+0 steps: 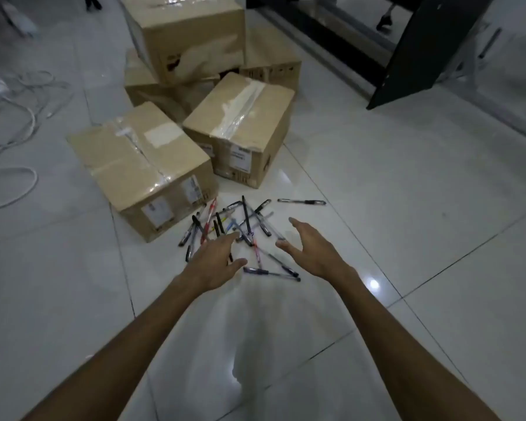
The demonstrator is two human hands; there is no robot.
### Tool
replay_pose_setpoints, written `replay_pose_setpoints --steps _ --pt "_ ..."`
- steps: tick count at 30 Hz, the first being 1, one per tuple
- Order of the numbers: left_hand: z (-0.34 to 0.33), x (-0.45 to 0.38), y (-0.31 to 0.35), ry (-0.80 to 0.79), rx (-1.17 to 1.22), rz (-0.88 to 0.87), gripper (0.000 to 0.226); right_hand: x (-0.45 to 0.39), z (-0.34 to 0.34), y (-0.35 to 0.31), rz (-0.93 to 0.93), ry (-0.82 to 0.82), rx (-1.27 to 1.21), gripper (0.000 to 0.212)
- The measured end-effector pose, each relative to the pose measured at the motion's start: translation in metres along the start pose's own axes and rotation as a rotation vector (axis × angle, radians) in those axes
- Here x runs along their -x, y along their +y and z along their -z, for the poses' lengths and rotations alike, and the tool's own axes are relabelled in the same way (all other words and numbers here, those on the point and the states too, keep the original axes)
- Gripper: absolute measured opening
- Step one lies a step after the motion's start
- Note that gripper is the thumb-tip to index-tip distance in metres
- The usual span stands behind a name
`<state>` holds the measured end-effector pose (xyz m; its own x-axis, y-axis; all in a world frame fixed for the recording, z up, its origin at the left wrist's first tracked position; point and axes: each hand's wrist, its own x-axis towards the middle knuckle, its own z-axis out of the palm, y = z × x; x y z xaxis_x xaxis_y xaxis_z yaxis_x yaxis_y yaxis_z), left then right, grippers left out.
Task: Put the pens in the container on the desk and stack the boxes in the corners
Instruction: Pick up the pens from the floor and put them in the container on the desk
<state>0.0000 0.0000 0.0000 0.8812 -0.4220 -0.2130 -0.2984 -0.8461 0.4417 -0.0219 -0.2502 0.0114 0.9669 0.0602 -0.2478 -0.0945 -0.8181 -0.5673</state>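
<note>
Head view: both hands, left and right, reach empty toward pens scattered on floor; boxes unstacked.

single head view looks forward and down from above, near the floor, wide-angle.

Two forearms enter from the lower frame edge, both bare to the edge. Left hand and right hand: no gloves or rings visible.
</note>
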Motion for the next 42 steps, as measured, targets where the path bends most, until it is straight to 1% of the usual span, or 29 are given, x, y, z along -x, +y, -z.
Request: replay_pose_setpoints --steps 3,7,12,15,17,19,22,24,27,29,30,32,36,40,42 --pt "-0.020 0.003 -0.004 -0.034 -0.003 0.000 0.066 -0.003 -0.020 0.009 -0.023 -0.012 -0.018 0.064" --pt "-0.045 -0.002 -0.004 -0.054 0.061 0.072 0.053 -0.006 -0.048 0.021 -0.024 -0.090 0.045 0.056" --pt "-0.062 -0.013 -0.001 -0.038 0.151 0.143 0.048 -0.008 -0.071 0.032 0.021 -0.130 0.135 0.065" --pt "-0.071 -0.024 0.001 -0.040 0.092 0.189 0.046 -0.013 -0.080 0.040 0.019 -0.132 0.168 0.070" --pt "-0.076 -0.031 0.001 -0.010 0.070 0.226 0.044 -0.017 -0.083 0.045 0.023 -0.128 0.192 0.071" --pt "-0.080 -0.038 0.002 0.026 0.116 0.267 0.042 -0.022 -0.085 0.048 0.043 -0.116 0.202 0.066" --pt "-0.084 -0.048 0.007 0.091 0.087 0.272 0.040 -0.028 -0.081 0.050 0.046 -0.108 0.158 0.049" --pt "-0.085 -0.053 0.012 0.144 0.099 0.312 0.039 -0.030 -0.078 0.052 0.032 -0.122 0.139 0.040" --pt "-0.088 -0.062 0.020 0.184 0.117 0.425 0.047 -0.032 -0.077 0.055 -0.003 -0.150 0.127 0.032" --pt "-0.091 -0.069 0.024 0.182 0.101 0.496 0.055 -0.033 -0.076 0.057 -0.021 -0.158 0.121 0.029" --pt "-0.092 -0.071 0.025 0.181 0.092 0.529 0.056 -0.032 -0.076 0.056 -0.026 -0.158 0.118 0.028" --pt "-0.097 -0.076 0.027 0.193 0.083 0.568 0.049 -0.032 -0.076 0.056 -0.036 -0.162 0.114 0.026" --pt "-0.100 -0.075 0.025 0.230 0.132 0.584 0.029 -0.032 -0.076 0.056 -0.038 -0.193 0.123 0.027" --pt "-0.090 -0.072 0.025 0.195 0.194 0.602 0.026 -0.033 -0.070 0.057 -0.062 -0.253 0.150 0.023" --pt "-0.087 -0.069 0.025 0.169 0.246 0.614 0.024 -0.033 -0.065 0.062 -0.109 -0.274 0.114 0.023"
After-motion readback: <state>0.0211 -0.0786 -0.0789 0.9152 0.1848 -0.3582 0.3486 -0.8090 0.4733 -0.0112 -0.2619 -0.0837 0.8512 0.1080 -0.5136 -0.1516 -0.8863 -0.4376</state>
